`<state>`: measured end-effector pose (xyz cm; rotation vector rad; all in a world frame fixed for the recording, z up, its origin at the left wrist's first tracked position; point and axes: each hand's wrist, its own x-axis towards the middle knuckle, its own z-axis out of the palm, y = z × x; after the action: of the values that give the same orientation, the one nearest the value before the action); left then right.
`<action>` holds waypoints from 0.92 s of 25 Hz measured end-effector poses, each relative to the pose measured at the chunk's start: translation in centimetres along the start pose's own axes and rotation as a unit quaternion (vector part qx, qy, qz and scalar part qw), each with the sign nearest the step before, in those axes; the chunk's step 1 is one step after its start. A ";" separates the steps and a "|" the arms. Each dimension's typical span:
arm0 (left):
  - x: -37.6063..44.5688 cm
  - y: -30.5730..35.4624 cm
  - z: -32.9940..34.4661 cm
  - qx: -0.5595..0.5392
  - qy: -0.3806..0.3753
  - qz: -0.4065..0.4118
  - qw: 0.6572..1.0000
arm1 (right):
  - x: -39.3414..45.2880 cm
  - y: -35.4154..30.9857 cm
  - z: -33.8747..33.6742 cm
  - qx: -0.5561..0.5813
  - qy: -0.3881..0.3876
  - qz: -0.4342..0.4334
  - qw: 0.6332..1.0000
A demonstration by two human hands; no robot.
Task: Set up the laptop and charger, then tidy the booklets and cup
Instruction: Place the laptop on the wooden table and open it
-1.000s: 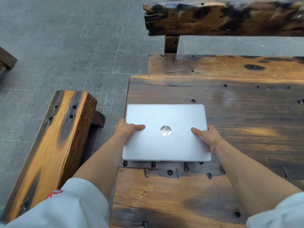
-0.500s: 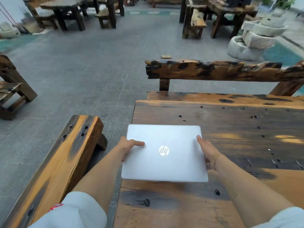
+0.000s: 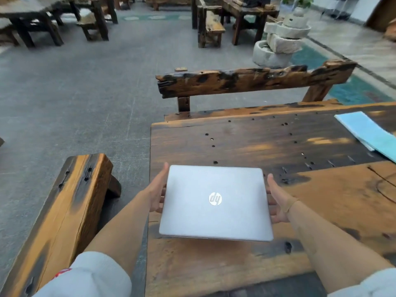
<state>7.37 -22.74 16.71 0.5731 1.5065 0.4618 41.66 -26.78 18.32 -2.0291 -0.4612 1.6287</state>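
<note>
Gripped at its side edges by the left hand (image 3: 157, 195) and right hand (image 3: 276, 202), the closed silver laptop (image 3: 215, 202) is held just above the wooden table (image 3: 246, 144); blue booklets (image 3: 368, 133) lie far right.

laptop (image 3: 215, 202) over table (image 3: 246, 142) near-left; booklets (image 3: 368, 133) far right.

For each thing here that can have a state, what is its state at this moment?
laptop: lid closed, held at its two sides, front edge raised off the table.
left hand: holds the laptop's left side.
right hand: holds the laptop's right side.
booklets: closed, lying flat at the table's far right.
table: bears the booklets.
</note>
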 end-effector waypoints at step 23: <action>-1.7 -1.3 42.5 0.200 -0.138 0.012 0.970 | -6.0 14.6 -37.6 0.268 0.155 0.043 0.950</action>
<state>49.64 -27.69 16.33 0.9321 1.3292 0.0854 76.23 -48.29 21.06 -1.8438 0.1738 1.2655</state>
